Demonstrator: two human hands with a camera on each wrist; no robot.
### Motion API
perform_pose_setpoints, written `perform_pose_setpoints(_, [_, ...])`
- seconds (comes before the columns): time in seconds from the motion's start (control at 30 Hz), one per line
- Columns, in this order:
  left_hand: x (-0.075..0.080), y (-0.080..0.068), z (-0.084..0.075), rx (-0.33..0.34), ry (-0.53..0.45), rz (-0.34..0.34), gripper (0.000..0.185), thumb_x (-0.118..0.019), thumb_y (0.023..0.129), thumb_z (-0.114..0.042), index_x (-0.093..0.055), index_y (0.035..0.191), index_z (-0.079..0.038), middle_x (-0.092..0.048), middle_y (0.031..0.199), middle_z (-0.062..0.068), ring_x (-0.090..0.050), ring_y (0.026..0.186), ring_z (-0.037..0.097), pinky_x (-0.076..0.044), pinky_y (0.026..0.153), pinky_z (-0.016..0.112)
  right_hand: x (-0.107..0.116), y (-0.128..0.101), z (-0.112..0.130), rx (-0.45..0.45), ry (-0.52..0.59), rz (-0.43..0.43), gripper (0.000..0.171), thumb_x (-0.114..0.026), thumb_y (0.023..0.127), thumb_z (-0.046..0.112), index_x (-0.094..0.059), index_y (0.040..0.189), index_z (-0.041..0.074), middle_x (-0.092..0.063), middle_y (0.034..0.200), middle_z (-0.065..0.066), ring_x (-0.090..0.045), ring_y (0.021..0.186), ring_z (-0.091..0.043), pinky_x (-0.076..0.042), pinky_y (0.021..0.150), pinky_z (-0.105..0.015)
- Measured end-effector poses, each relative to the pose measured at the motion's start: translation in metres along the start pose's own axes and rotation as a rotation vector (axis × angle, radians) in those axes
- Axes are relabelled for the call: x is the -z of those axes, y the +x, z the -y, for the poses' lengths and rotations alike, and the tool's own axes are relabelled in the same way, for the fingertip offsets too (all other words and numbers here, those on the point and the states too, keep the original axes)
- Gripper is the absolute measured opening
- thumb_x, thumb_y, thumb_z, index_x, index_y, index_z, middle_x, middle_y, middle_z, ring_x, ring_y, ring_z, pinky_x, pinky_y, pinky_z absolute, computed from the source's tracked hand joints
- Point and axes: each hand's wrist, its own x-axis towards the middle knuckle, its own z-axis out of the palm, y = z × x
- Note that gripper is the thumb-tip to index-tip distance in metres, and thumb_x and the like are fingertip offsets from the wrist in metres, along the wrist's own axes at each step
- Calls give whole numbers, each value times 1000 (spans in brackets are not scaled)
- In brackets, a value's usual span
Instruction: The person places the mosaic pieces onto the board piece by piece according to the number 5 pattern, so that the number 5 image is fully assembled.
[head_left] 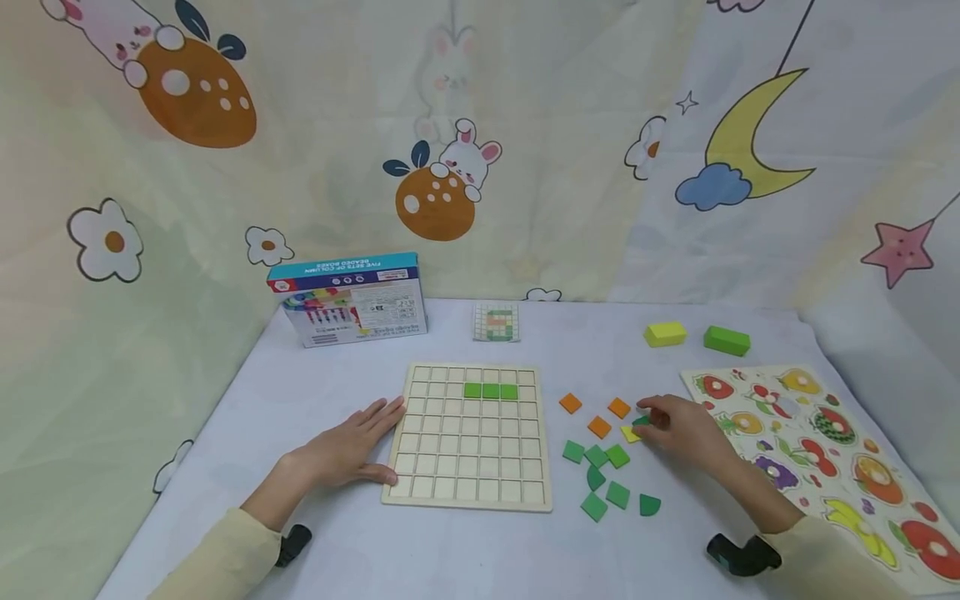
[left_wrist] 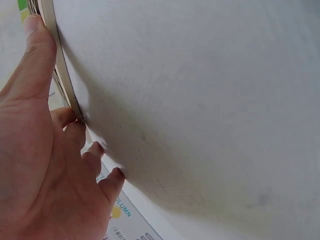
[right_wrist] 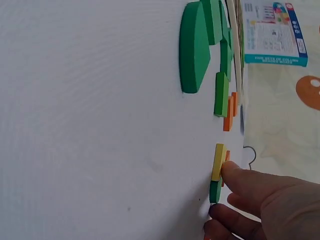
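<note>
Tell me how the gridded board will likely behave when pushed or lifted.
The gridded board looks stiff, its thin edge running straight in the left wrist view. Lying flat, it should slide rather than roll or tip. Lifted at a slant, it might shed the three green tiles in its cells, as nothing covers them.

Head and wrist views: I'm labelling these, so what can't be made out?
Green piece at the right hand: head view, partly hidden by the fingers; whether it is gripped is unclear.
Pattern card: head view, too small to read exactly.
Fruit board: head view, corner cut off by the right edge, part hidden by the right sleeve.
Grid board: left wrist view, mostly outside the frame.
</note>
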Motion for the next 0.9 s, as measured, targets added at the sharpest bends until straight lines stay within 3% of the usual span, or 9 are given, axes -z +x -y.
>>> perform_pose_setpoints(0.2, [-1,1,1,14,-8,5,107,-62,78,-66,-15,156,-11,-12,164,7,-11,151,36,-18,121,56,1,3,3,-19,27,20,35,-77,81,17,-68,112,3,-70,93,-7,-59,81,-16,-53,69,-29])
perform_pose_setpoints(0.53, [1,-1,0,17,2,-9,106,-60,78,-67,-16,156,-11,-13,164,7,-11,151,35,-19,121,55,8,9,-12,36,69,46,31,-70,86,8,-67,117,6,-71,101,-6,-59,84,-14,-50,68,-20])
perform_pose_setpoints(0.9, [1,0,0,12,0,-6,105,-60,79,-66,-16,156,-11,-13,164,7,-12,150,36,-19,121,55,10,3,-15,83,98,56,37,-74,83,8,-67,119,8,-72,110,-6,-63,94,-20,-54,78,-23])
